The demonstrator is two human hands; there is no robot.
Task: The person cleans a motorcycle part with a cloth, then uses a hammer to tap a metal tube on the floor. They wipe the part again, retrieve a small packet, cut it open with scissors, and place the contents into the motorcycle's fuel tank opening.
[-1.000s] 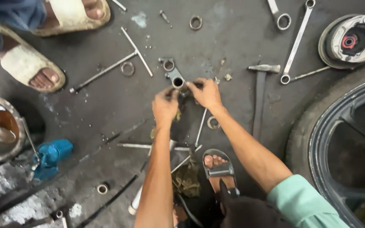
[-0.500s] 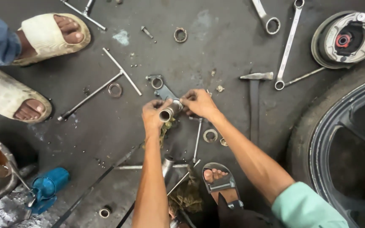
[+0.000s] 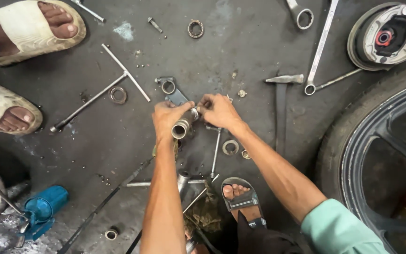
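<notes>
Steel, dull and greasy, fills my left hand [image 3: 169, 118]: a short metal tube [image 3: 183, 126] sits in my closed fingers, its open round mouth turned toward me and its far end slanting up to the right. My right hand [image 3: 219, 110] meets that far end, fingertips pinched tight on something small there; what exactly they pinch I cannot tell, since my own knuckles cover it. Both hands hover just above the dark, oily floor [image 3: 240, 42], near the middle of the scatter of tools. Just behind my left hand lies a small clamp-like part with a ring [image 3: 167, 86], and farther left a T-handle wrench [image 3: 100, 94] with a loose ring [image 3: 118, 95] beside it. Below my right wrist a thin rod [image 3: 216, 151] and a flat washer [image 3: 230, 147] rest on the floor. To the right lie a hammer [image 3: 282, 101] and a long ring spanner [image 3: 319, 47], then a brake drum plate [image 3: 387, 34] and the edge of a tyre [image 3: 339, 136]. My sandalled foot [image 3: 237, 195] is close under my arms. Another person's feet in pale sandals [image 3: 36, 29] stand at the upper left, well apart from me.
</notes>
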